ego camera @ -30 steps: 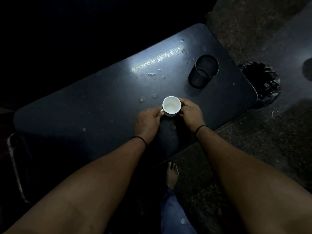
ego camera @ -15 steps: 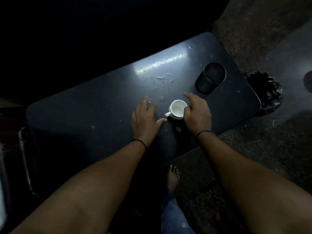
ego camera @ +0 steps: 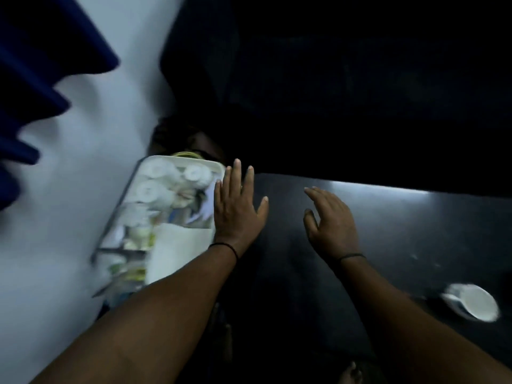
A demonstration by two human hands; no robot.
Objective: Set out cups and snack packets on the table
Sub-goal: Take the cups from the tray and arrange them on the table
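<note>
1. Table (ego camera: 388, 231): dark, glossy, streaked with glare. My view has swung left off its middle toward its end, so one placement looks finished and I judge the next fetch is starting.
2. Tray (ego camera: 177, 234): white, blurred, just beyond the table's left end; it holds pale round shapes, probably more cups, plus what may be packets.
3. My left hand (ego camera: 235, 209): off the cup now, fingers straight and spread, holding nothing, at the tray's edge.
4. My right hand (ego camera: 331, 220): likewise let go, loosely spread above the tabletop.
5. Cup (ego camera: 471, 302): white, blurred, on the table at lower right, well apart from both hands.
</note>
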